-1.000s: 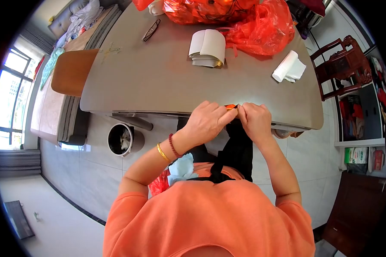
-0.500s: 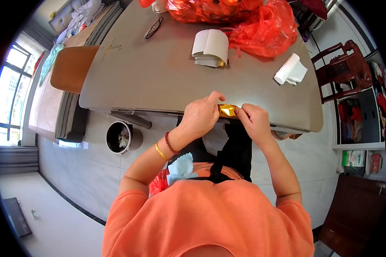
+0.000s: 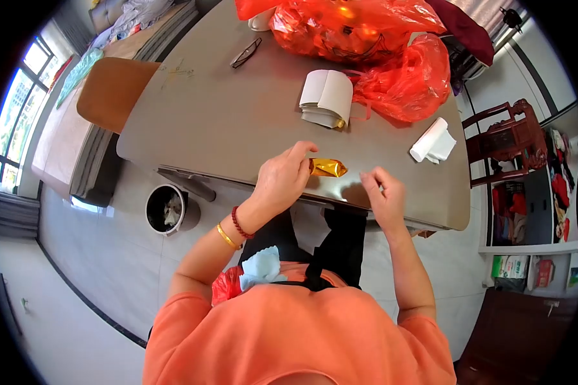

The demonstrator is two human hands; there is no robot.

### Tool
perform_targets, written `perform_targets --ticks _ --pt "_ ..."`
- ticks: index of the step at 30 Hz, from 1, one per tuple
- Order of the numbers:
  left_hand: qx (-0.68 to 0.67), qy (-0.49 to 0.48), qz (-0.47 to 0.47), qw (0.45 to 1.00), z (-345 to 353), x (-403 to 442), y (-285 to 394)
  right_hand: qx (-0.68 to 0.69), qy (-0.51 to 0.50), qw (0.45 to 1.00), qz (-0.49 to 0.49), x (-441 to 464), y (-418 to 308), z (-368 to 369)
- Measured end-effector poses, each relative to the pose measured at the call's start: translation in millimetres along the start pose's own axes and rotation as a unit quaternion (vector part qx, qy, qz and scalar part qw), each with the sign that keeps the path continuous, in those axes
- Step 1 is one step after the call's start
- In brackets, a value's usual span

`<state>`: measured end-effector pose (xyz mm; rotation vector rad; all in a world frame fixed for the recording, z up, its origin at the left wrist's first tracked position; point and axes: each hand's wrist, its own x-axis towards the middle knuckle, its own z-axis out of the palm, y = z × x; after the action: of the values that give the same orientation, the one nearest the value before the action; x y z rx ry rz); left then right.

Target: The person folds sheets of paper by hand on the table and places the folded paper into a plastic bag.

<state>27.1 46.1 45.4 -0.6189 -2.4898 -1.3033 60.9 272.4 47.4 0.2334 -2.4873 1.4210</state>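
My left hand (image 3: pixel 282 173) grips one end of a small shiny gold foil packet (image 3: pixel 328 168) above the near edge of the table. The packet's other end sticks out to the right, narrowing to a point. A short gap separates it from my right hand (image 3: pixel 385 196), whose fingers are curled in; whether anything is between them is hidden. Beyond the hands on the tabletop lies a curved stack of white paper sheets (image 3: pixel 326 96), with a little gold showing at its lower edge.
Red plastic bags (image 3: pixel 404 80) cover the far side of the table (image 3: pixel 225 122). A white roll (image 3: pixel 432 141) lies at the right, glasses (image 3: pixel 246 52) at the far left. A brown chair (image 3: pixel 114 95) and a bin (image 3: pixel 167 210) stand left, a carved wooden chair (image 3: pixel 507 144) right.
My right hand has let go of the gold foil packet's end and moved away to the right. The left hand still holds the packet. The camera view has shifted slightly.
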Motion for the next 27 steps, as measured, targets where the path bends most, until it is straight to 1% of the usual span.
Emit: perform_targets --ticks 1,4,8,10,12,13,14,15,16,18,19,22,23,24,25,26,27 --pt "0.0 0.005 0.012 1.0 0.2 -0.7 -0.6 -0.001 -0.012 1.0 -0.008 1.6 -0.9 4.6" --pt "-0.004 0.002 0.01 1.0 1.4 -1.5 0.1 -0.044 -0.045 0.998 -0.017 5.0 -6.5 17.3" --pt "0.023 -0.019 0.027 0.999 3.2 -1.6 -2.8 -0.083 -0.035 0.994 -0.061 13.2 -4.9 23.9" --pt "0.038 -0.026 0.036 0.998 7.0 -2.1 -6.4 -0.078 -0.04 0.993 -0.073 17.2 -1.9 26.1" --pt "0.069 -0.013 0.061 0.996 12.2 -2.1 -8.2 -0.092 -0.062 0.988 -0.104 19.8 -4.3 26.3" --pt "0.092 -0.008 0.073 0.993 14.6 -2.5 -7.5 -0.104 -0.06 0.981 -0.155 21.9 -5.1 29.8" --pt "0.117 -0.003 0.084 0.99 15.7 -2.2 -6.3 -0.13 -0.063 0.974 -0.174 23.4 -6.5 32.9" --pt "0.125 0.004 0.093 0.988 15.8 -0.4 -5.8 -0.138 -0.051 0.971 -0.187 25.9 -5.1 35.7" --pt "0.088 -0.001 0.073 0.993 13.3 0.4 -5.5 -0.146 -0.04 0.968 -0.201 31.4 -4.6 36.8" --pt "0.013 -0.012 0.034 0.999 -3.9 6.0 4.0 -0.101 -0.021 0.984 -0.143 49.3 -8.8 30.1" --pt "0.011 0.011 0.014 1.0 -8.9 6.6 -1.7 -0.078 -0.012 0.99 -0.113 58.8 -11.3 24.5" --pt "0.0 0.062 -0.038 0.997 -21.4 4.3 -31.0 -0.004 0.058 0.989 -0.133 124.9 -49.3 -4.8" --pt "-0.006 0.074 -0.051 0.996 -21.1 4.1 -41.1 0.035 0.094 0.983 -0.153 154.8 -59.0 -13.6" --pt "-0.012 0.085 -0.065 0.994 -18.6 3.4 -51.6 0.036 0.145 0.977 -0.151 185.9 -72.3 -20.8" --pt "0.008 0.087 -0.064 0.994 -13.0 1.9 -63.7 -0.016 0.168 0.976 -0.141 225.4 -73.4 -35.6" --pt "0.017 0.107 -0.029 0.994 -10.4 1.8 -66.6 -0.02 0.166 0.976 -0.142 260.2 -75.6 -46.3" --pt "0.025 0.124 0.007 0.992 -8.1 1.8 -67.6 -0.053 0.172 0.972 -0.149 289.3 -76.4 -49.4"
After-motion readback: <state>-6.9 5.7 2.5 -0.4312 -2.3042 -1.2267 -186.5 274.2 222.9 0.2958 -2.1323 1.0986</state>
